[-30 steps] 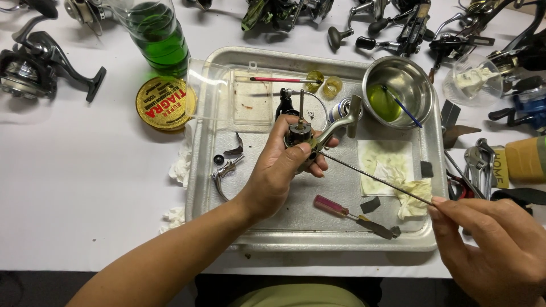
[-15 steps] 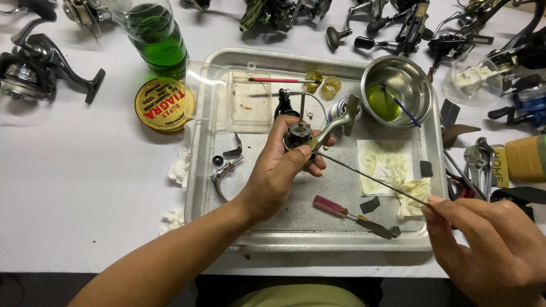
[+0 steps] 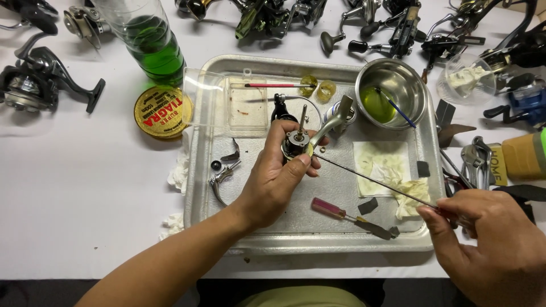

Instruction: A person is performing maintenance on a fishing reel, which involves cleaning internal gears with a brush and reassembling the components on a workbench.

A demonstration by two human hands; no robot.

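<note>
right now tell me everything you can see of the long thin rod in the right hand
The long thin rod is a slim, dark, metal-looking shaft, straight and bare. It slants across the metal tray, above a stained white cloth. Its lower end is pinched in the fingers of the right hand; its upper tip meets the reel part held by the left hand. Whether it has a handle is hidden by the grip.

Setting: a repair bench for fishing reels, workshop type. White-covered table (image 3: 85, 187) carries many spinning reels (image 3: 40, 79) along the far edge, pliers (image 3: 475, 162) at the side, a metal tray (image 3: 199, 187) of loose reel parts, a red-handled screwdriver (image 3: 330, 208), stained wipes (image 3: 387, 165), a steel bowl (image 3: 418, 85) of green fluid.
</note>
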